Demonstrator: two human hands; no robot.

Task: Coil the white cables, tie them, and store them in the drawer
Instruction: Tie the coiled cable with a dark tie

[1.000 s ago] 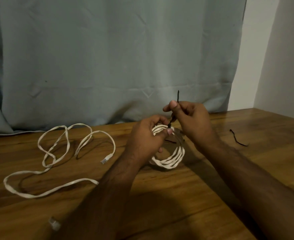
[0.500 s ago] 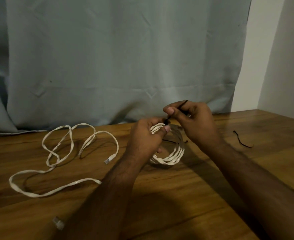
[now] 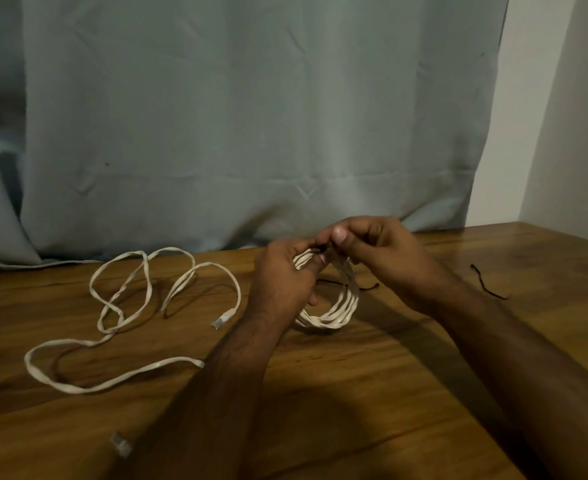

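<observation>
Head view shows the left hand (image 3: 285,275) curled round the near-left side of the coiled white cable (image 3: 334,313), thumb and forefinger pinching at the top of the coil, where a dark tie (image 3: 321,248) sits between the fingertips. Right hand (image 3: 372,251) meets it from the other side, fingers bent, thumb and forefinger pinching the same dark tie, so both hands touch at the top of the coil. Coil stands tilted, its lower loops resting on the wooden table (image 3: 355,393), with thin dark ends of a tie showing through and just right of it. Right of the right forearm, apart from the coil, a second dark tie (image 3: 486,284) lies loose on the wood. Left of the hands, a loose white cable (image 3: 119,306) sprawls uncoiled in open loops, one plug (image 3: 220,319) lying near the left wrist and another plug (image 3: 121,444) at the near edge. Behind the table hangs a grey-blue curtain (image 3: 251,116), with a pale wall (image 3: 545,116) to its right
</observation>
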